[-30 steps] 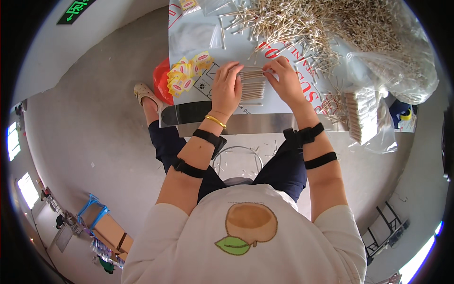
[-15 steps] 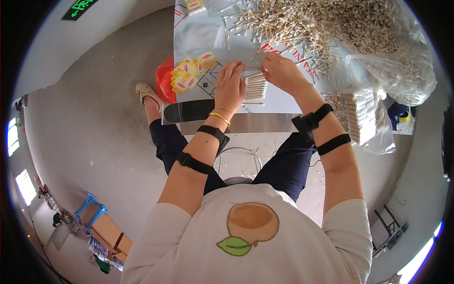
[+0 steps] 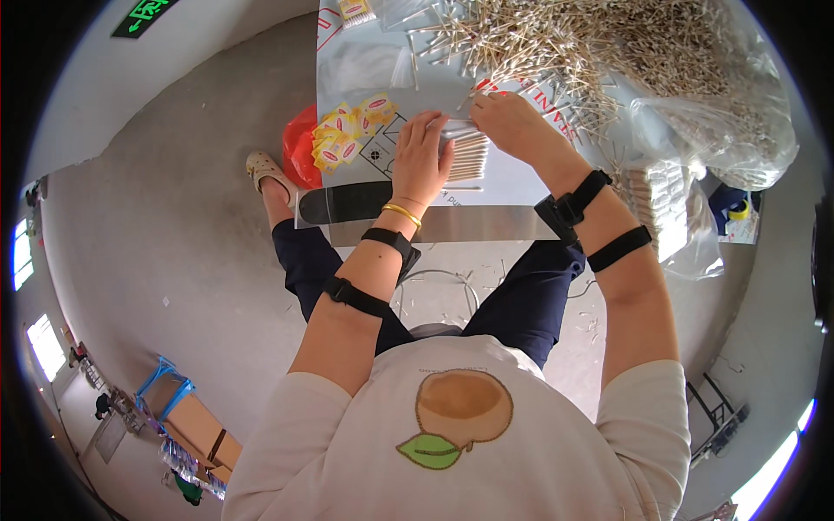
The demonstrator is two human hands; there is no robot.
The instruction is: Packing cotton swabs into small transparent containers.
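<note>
A row of cotton swabs [image 3: 470, 159] lies side by side near the table's front edge. My left hand [image 3: 423, 161] rests at the row's left end, its thumb apart from the stretched fingers. Just past the far right corner of the row is my right hand [image 3: 511, 126]. Its fingertips are drawn together, and anything between them is too small to make out. One loose swab [image 3: 463, 188] lies in front of the row. Beyond both hands spreads a large heap of loose cotton swabs [image 3: 556, 52].
Yellow-and-white printed cards [image 3: 343, 143] lie at the left by a red plastic bag [image 3: 301, 148]. Clear bags [image 3: 360, 68] lie behind them. At right are a big clear bag [image 3: 738, 143] and a bundle of packed swabs [image 3: 662, 208]. A black strip [image 3: 343, 204] edges the table [image 3: 486, 223].
My right hand has moved a little left and away from me, off the row's right side toward its far edge. My left hand has hardly moved.
</note>
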